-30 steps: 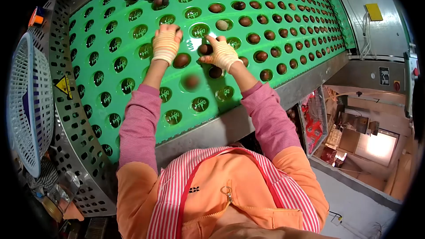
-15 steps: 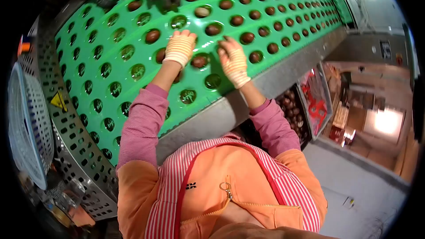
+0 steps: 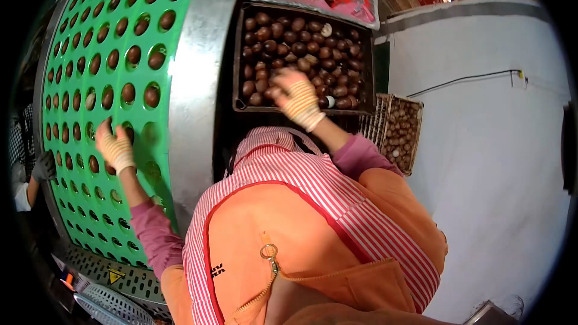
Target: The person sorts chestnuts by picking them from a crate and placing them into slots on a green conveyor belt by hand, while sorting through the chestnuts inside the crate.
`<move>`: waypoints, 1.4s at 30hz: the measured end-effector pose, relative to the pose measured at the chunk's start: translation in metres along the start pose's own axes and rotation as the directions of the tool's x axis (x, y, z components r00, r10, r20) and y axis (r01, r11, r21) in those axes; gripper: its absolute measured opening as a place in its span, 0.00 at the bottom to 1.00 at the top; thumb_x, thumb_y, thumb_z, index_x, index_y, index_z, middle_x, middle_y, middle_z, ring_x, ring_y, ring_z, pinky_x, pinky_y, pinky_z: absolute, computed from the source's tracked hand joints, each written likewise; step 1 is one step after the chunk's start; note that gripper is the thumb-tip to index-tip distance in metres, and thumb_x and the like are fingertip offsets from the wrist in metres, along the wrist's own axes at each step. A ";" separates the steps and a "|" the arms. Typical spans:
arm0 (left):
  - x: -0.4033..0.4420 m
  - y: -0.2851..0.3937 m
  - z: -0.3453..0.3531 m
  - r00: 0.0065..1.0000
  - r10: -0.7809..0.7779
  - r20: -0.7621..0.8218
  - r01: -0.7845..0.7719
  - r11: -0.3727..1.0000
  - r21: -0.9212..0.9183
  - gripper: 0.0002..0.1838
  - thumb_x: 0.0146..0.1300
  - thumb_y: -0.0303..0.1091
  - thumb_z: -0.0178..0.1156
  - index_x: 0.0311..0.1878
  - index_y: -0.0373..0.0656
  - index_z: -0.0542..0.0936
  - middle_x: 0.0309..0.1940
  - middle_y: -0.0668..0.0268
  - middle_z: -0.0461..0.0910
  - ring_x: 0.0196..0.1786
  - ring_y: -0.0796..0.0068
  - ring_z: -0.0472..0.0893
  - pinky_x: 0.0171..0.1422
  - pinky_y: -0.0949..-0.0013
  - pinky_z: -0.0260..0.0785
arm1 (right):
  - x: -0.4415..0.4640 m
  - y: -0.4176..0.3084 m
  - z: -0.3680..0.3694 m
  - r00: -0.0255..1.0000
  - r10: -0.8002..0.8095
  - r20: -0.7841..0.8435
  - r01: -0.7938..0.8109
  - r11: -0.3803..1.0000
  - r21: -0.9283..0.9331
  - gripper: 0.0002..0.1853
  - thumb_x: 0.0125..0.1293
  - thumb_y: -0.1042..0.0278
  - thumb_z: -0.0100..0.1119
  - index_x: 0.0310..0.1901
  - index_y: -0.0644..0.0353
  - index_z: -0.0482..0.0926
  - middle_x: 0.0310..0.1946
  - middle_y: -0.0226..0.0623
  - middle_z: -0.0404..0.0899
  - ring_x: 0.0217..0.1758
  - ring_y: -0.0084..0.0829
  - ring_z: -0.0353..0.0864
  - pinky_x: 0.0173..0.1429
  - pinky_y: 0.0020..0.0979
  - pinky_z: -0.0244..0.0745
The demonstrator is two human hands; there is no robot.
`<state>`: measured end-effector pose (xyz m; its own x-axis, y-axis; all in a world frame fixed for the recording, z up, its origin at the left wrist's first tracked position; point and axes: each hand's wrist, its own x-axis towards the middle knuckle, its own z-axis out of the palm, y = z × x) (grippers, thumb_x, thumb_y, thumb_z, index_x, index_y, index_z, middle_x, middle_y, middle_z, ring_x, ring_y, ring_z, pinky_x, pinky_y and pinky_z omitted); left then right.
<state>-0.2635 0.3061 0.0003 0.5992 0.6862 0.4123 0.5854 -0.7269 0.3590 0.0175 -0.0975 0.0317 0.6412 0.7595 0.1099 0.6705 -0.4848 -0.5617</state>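
Note:
My left hand [image 3: 114,145], in a striped glove with bare fingertips, is over the green belt [image 3: 150,171] of egg-shaped wells. Its fingers look stretched out, and a brown egg [image 3: 128,133] sits right beside it. My right hand [image 3: 296,97], in a matching glove, is over a dark crate [image 3: 239,66] of brown eggs [image 3: 298,48]. Its blurred fingers are at the eggs near the crate's front, and their grip is unclear. Most wells farther up the belt hold one brown egg each, while several nearer wells are bare.
A plastic-lined crate [image 3: 369,0] with red packaging stands behind the egg crate. A lighter crate [image 3: 415,108] of eggs is on the right. A metal rail [image 3: 195,78] edges the belt. A gloved co-worker's hand [image 3: 44,167] rests at the belt's far side. A blue-white basket [image 3: 108,304] is at lower left.
My view has turned right. My right hand has moved from the belt to over the egg crate. My left hand remains over the belt. The co-worker's hand now shows at the far edge.

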 end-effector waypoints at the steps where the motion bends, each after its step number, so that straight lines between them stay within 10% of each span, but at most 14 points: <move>1: -0.002 0.057 0.001 0.999 -0.039 -0.009 0.037 0.992 -0.123 0.20 0.57 0.23 0.62 0.55 0.41 0.77 0.52 0.54 0.79 0.53 0.55 0.78 0.61 0.57 0.71 | -0.004 0.021 -0.025 0.990 0.138 -0.007 -0.138 0.990 -0.035 0.19 0.54 0.64 0.63 0.46 0.64 0.80 0.51 0.52 0.78 0.58 0.52 0.74 0.64 0.47 0.69; 2: -0.007 0.115 0.007 0.996 -0.062 0.067 0.083 0.918 -0.388 0.20 0.59 0.25 0.63 0.56 0.39 0.77 0.51 0.55 0.80 0.54 0.57 0.78 0.61 0.58 0.71 | -0.018 0.049 -0.032 0.966 0.157 -0.207 -0.192 0.967 -0.166 0.24 0.55 0.61 0.63 0.52 0.64 0.78 0.56 0.55 0.75 0.62 0.54 0.71 0.68 0.47 0.66; 6: -0.042 0.278 0.046 0.748 0.377 0.547 -0.002 0.825 -0.565 0.27 0.58 0.38 0.64 0.61 0.43 0.75 0.57 0.49 0.76 0.61 0.48 0.74 0.65 0.56 0.67 | -0.015 0.126 -0.062 0.848 0.519 -0.103 -0.529 0.830 -0.174 0.41 0.54 0.44 0.67 0.68 0.51 0.67 0.72 0.53 0.57 0.72 0.54 0.60 0.73 0.47 0.61; 11: -0.052 0.374 0.100 0.545 0.145 0.826 -0.385 0.918 0.093 0.35 0.55 0.59 0.66 0.65 0.57 0.73 0.69 0.53 0.63 0.66 0.46 0.68 0.63 0.43 0.66 | 0.017 0.146 -0.028 0.877 0.481 0.014 -0.467 0.857 -0.216 0.41 0.55 0.42 0.67 0.69 0.46 0.64 0.72 0.45 0.55 0.68 0.51 0.66 0.65 0.52 0.68; 14: -0.042 0.391 0.106 0.366 -0.073 0.928 -0.342 0.916 0.208 0.35 0.56 0.60 0.65 0.65 0.56 0.73 0.66 0.53 0.66 0.66 0.47 0.69 0.62 0.43 0.67 | 0.007 0.142 -0.020 0.894 0.448 -0.008 -0.446 0.888 -0.111 0.28 0.61 0.51 0.63 0.60 0.49 0.69 0.65 0.47 0.61 0.56 0.53 0.75 0.55 0.52 0.75; 17: -0.050 0.382 0.117 0.402 -0.004 0.916 -0.344 0.926 0.155 0.34 0.57 0.61 0.64 0.64 0.58 0.73 0.65 0.58 0.68 0.65 0.49 0.70 0.62 0.43 0.69 | -0.006 0.141 -0.009 0.954 0.297 0.050 -0.265 0.906 -0.332 0.19 0.62 0.56 0.60 0.54 0.49 0.74 0.67 0.49 0.61 0.55 0.53 0.77 0.54 0.55 0.75; 21: -0.040 0.397 0.094 0.336 -0.128 0.933 -0.235 0.948 0.214 0.33 0.57 0.60 0.64 0.65 0.63 0.73 0.65 0.59 0.67 0.66 0.46 0.69 0.62 0.42 0.69 | 0.006 0.153 -0.003 0.960 0.279 0.009 -0.272 0.941 -0.202 0.27 0.58 0.51 0.65 0.56 0.54 0.71 0.66 0.52 0.62 0.56 0.56 0.76 0.56 0.51 0.75; 25: -0.051 0.393 0.115 0.306 0.101 0.947 -0.379 0.925 0.024 0.34 0.54 0.59 0.63 0.64 0.56 0.76 0.62 0.49 0.70 0.59 0.43 0.74 0.61 0.51 0.72 | 0.014 0.156 0.000 0.891 0.451 0.044 -0.445 0.889 -0.104 0.37 0.57 0.44 0.67 0.62 0.55 0.67 0.66 0.51 0.61 0.62 0.56 0.71 0.59 0.50 0.72; 30: -0.063 0.401 0.106 0.374 -0.071 0.925 -0.049 0.994 0.097 0.33 0.53 0.55 0.67 0.64 0.59 0.76 0.65 0.49 0.63 0.60 0.45 0.74 0.59 0.52 0.74 | 0.022 0.137 0.000 0.778 0.610 -0.149 -0.590 0.791 0.160 0.44 0.57 0.48 0.70 0.72 0.46 0.58 0.72 0.48 0.54 0.64 0.57 0.70 0.62 0.53 0.71; 42: -0.070 0.380 0.124 0.343 0.141 0.929 -0.134 0.986 -0.100 0.36 0.55 0.53 0.69 0.68 0.66 0.70 0.67 0.53 0.63 0.58 0.49 0.78 0.57 0.52 0.75 | 0.065 0.145 0.003 0.755 0.638 0.152 -0.619 0.769 -0.159 0.36 0.57 0.50 0.67 0.68 0.40 0.67 0.66 0.53 0.61 0.63 0.56 0.70 0.64 0.49 0.71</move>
<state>-0.0150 -0.0150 0.0040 0.7953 0.1578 -0.5854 0.4422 -0.8115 0.3819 0.1555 -0.1168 -0.0448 0.8552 0.3294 -0.4001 0.1782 -0.9118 -0.3699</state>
